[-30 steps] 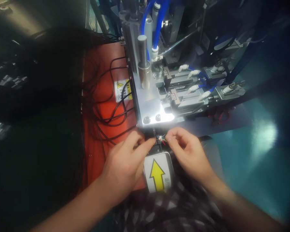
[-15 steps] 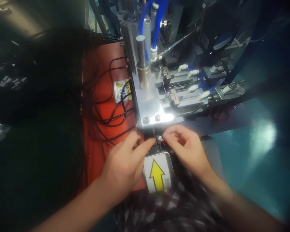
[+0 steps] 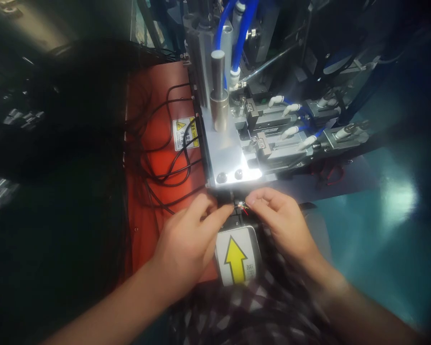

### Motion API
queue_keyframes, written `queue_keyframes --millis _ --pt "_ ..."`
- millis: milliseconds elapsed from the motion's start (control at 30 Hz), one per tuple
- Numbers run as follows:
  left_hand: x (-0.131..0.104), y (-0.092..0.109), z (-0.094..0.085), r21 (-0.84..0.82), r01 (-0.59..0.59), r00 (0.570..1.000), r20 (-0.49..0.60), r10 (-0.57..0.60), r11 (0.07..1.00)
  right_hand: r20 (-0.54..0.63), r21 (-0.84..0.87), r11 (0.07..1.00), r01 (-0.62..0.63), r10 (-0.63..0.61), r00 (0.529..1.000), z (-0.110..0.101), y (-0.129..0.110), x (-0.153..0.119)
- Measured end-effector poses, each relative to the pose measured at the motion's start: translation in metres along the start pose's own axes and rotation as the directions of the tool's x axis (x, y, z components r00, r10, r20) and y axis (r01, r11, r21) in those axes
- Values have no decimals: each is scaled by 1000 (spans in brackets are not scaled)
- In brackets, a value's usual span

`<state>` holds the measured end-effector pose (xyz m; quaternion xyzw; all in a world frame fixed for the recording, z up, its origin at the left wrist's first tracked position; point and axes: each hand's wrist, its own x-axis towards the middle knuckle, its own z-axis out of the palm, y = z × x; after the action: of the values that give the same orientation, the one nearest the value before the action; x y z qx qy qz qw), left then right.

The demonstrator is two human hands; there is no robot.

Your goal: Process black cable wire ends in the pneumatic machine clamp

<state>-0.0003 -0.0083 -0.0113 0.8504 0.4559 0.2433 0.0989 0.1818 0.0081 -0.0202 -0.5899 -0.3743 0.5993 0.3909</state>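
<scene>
Between my hands, just under the front of a metal press head [image 3: 221, 153], sits a tiny light-coloured part [image 3: 240, 205] with thin red and yellowish wires [image 3: 245, 211]. My right hand [image 3: 278, 211] pinches at the right side of these wires with thumb and forefinger. From the left, my left hand [image 3: 187, 230] reaches in with fingers curled and its thumb tip close against the tiny part. What its fingers hold is hidden behind the thumb. Below them lies a white plate with a yellow arrow [image 3: 234, 256].
Black cables [image 3: 172, 172] loop over a red base [image 3: 154, 120] with a warning label [image 3: 186, 134] on the left. Small pneumatic cylinders [image 3: 283, 153] with white fittings extend rightward. Blue air hoses [image 3: 243, 36] rise at the top. A patterned garment [image 3: 258, 311] shows below.
The whole view has shifted slightly, so the machine and hands appear a little further right. Both hands keep nearly the same pose around the tiny wired part.
</scene>
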Motion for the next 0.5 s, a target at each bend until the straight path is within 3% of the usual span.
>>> queue_keyframes --millis 333,500 --pt "1 0 -1 32 -22 1000 4 22 999 -29 -57 998 -16 14 999 4 0 -2" --pt "1 0 -1 24 -28 1000 -3 28 999 152 143 973 -179 157 976 -1 2 7"
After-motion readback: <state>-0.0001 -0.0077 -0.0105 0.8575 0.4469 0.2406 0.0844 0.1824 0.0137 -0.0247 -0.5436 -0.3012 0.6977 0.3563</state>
